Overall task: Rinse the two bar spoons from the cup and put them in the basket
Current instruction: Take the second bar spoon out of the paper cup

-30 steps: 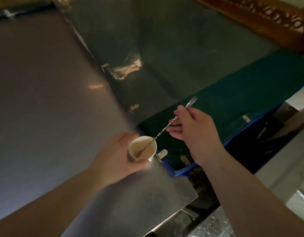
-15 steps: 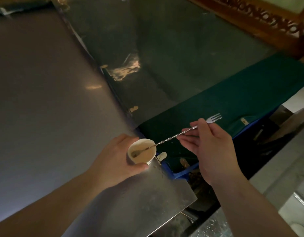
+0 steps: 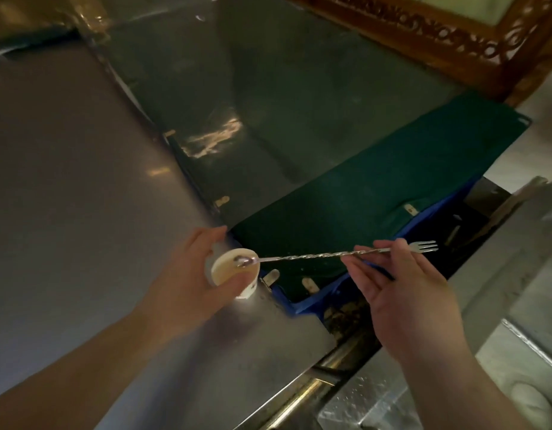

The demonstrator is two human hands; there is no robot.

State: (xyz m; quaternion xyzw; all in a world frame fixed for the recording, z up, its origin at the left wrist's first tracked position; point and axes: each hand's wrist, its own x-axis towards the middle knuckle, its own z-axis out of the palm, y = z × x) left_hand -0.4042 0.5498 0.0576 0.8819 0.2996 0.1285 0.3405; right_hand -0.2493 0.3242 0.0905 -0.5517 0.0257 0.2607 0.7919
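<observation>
My left hand (image 3: pixel 188 287) is wrapped around a small white paper cup (image 3: pixel 234 271) standing near the right edge of the steel counter (image 3: pixel 66 197). My right hand (image 3: pixel 402 283) pinches the twisted stem of a long bar spoon (image 3: pixel 315 256) near its forked end. The spoon lies almost level, and its bowl sits at the cup's rim. Only one spoon shows. A blue basket (image 3: pixel 312 302) draped with a dark green cloth (image 3: pixel 377 193) lies just right of the cup, under the spoon.
A steel sink (image 3: pixel 501 352) with wet surfaces lies at the lower right, beyond a rounded metal rail (image 3: pixel 305 386). A dark green wall panel (image 3: pixel 299 88) rises behind the counter. A carved wooden frame (image 3: pixel 439 35) is at the top right.
My right hand has moved right and down, drawing the spoon out of the cup until its bowl reaches the rim and its stem lies nearly level. My left hand has kept hold of the cup.
</observation>
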